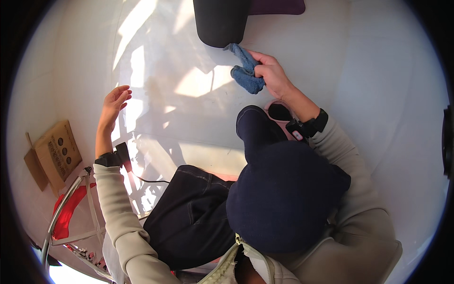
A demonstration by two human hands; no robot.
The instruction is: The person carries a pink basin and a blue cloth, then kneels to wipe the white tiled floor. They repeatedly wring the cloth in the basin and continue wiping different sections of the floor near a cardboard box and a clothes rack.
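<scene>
A blue terry cloth [248,80] is bunched in my right hand [271,72], with its two folded ends sticking out to the left. One end of the cloth reaches the lower edge of a black, round-cornered object [221,23] at the top of the view; whether they touch, I cannot tell. That object runs out of the picture, so its kind is unclear. My left hand [116,99] is raised on the left, fingers loosely bent and apart, holding nothing. Black devices are strapped to both wrists, the left one trailing a cable.
A dark purple flat item [276,6] lies beside the black object. An opened cardboard box [58,152] bearing writing stands at the left, above a metal frame [64,202] with red fabric. My bent legs in dark trousers [198,213] and a pink slipper [271,105] are below.
</scene>
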